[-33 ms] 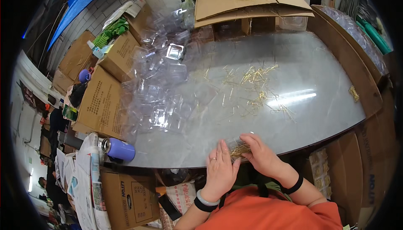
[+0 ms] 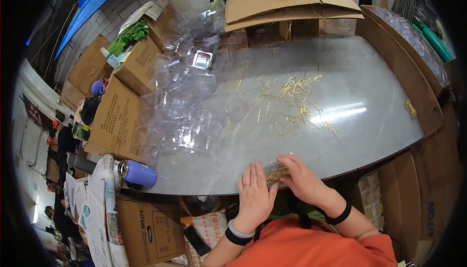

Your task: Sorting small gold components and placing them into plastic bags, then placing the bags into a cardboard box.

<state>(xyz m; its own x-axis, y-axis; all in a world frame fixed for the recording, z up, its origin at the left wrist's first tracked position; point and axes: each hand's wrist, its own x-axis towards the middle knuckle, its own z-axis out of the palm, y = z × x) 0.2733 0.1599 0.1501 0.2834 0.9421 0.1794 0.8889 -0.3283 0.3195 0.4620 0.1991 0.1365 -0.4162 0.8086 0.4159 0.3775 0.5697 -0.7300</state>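
Note:
At the near table edge, both hands press from two sides on a small clear plastic box (image 2: 277,173) with thin gold-coloured wire pieces in it. My left hand (image 2: 256,191) lies along its left side, fingers straight and together. My right hand (image 2: 304,179) curves round its right side, thumb and fingers bent. Parts of the box are hidden by the hands. Farther in on the grey table (image 2: 233,145), loose gold wire pieces (image 2: 299,87) lie scattered. To the left spreads a heap of empty clear plastic boxes (image 2: 185,106).
A purple bottle (image 2: 141,173) lies on its side near the left front edge. Cardboard boxes (image 2: 119,118) line the left side. Flattened cardboard (image 2: 292,11) at the back bears more gold wire. One gold bundle (image 2: 410,108) rests by the right cardboard wall (image 2: 413,79). Filled clear boxes (image 2: 371,196) sit below, at right.

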